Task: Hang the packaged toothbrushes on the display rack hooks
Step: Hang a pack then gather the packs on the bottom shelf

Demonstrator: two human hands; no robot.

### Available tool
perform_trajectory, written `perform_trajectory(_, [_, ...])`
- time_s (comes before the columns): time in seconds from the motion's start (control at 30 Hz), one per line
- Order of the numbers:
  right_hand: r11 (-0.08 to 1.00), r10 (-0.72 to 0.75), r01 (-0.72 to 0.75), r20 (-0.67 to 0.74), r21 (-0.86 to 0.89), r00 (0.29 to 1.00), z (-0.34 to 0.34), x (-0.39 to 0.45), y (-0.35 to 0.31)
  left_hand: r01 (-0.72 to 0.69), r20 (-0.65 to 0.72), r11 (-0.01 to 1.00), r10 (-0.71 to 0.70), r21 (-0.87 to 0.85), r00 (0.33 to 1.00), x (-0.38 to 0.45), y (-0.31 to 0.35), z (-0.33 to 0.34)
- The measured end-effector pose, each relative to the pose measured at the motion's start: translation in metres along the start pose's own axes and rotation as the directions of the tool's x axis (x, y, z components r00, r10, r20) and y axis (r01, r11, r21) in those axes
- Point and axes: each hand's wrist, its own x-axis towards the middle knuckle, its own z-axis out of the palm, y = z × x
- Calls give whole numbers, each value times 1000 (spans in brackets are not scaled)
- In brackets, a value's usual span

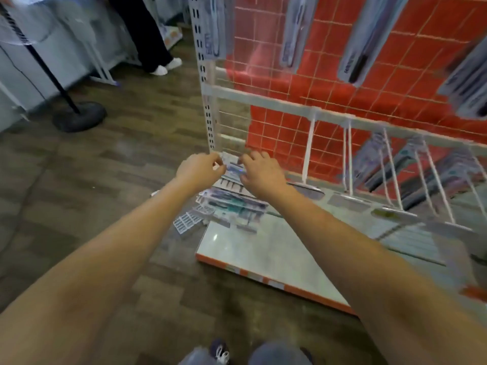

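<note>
Both hands meet low at the left foot of the display rack (210, 90). My left hand (200, 168) and my right hand (259, 172) each pinch an end of a packaged toothbrush (232, 167) held between them. Below the hands a loose pile of toothbrush packs (232, 204) lies on the corner of the rack's base shelf (263, 248). Long white hooks (347, 156) stick out from the rack's lower bar; those at the right carry hung packs (411, 167). More packs (295, 30) hang on the red-backed wire grid above. The picture is motion-blurred.
A black stand with a round base (79, 115) is on the wood floor at left. Another person's legs in dark trousers and white shoes (160, 67) stand behind the rack's left post. A small pack (185, 222) lies on the floor beside the shelf. My shoes (220, 351) show at the bottom.
</note>
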Motion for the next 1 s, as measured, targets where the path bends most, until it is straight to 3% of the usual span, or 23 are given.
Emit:
perform_trajectory(0.13, [998, -58, 60, 65, -29, 996, 39, 2, -22, 73, 85, 997, -74, 18, 994, 0, -28, 32])
perform_trajectory(0.43, [999, 18, -28, 247, 37, 969, 121, 17, 2, 219, 175, 976, -214, -8, 961, 1, -51, 110])
perform_trajectory(0.63, [999, 45, -47, 178, 8, 983, 160, 38, 30, 251, 180, 962, -230, -105, 956, 21, -59, 160])
perform_trajectory(0.77, [977, 189, -198, 108, 80, 976, 176, 69, 45, 262, 205, 948, -224, -182, 953, 53, -61, 169])
perform_trajectory(0.87, [929, 301, -321, 131, 185, 945, 182, 93, 50, 256, 214, 934, -205, -248, 955, 80, -62, 171])
perform_trajectory(1.0, [909, 356, -376, 135, 178, 925, 189, 123, 56, 286, 248, 908, -213, -307, 945, 113, -67, 173])
